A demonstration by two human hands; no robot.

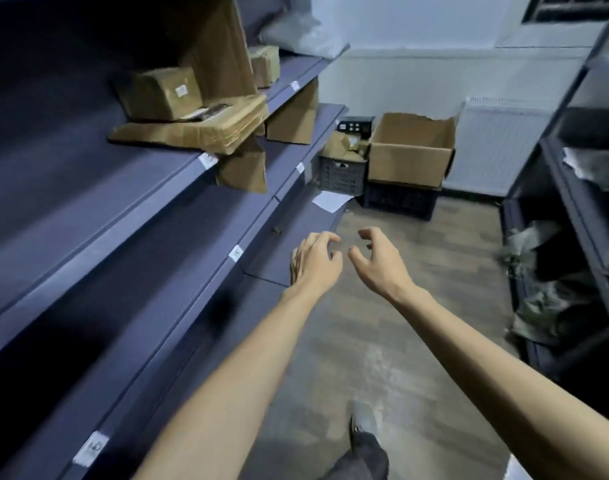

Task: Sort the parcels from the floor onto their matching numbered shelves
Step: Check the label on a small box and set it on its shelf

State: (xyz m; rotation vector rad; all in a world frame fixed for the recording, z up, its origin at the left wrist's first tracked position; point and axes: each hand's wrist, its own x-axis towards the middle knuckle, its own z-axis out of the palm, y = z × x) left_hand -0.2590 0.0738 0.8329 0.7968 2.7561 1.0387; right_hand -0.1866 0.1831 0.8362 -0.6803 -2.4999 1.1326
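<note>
Both my arms reach forward over the floor beside the blue shelving (130, 216). My left hand (315, 259) hovers at the edge of a lower shelf, fingers loosely curled, holding nothing. My right hand (376, 258) is just to its right, fingers also loosely curled and empty. White number labels (236, 253) are stuck on the shelf edges; their digits are too blurred to read. Brown cardboard parcels (164, 93) and a flat padded parcel (206, 128) lie on an upper shelf. At the far end, an open cardboard box (410, 161) sits on a dark crate (398, 200).
A second dark crate (343, 174) with packages stands against the far wall beside a radiator (493, 150). A dark rack (573, 209) with grey bags lines the right side. A white paper (331, 200) lies on a low shelf. The wooden floor aisle (382, 341) runs between the racks; my foot (363, 424) is below.
</note>
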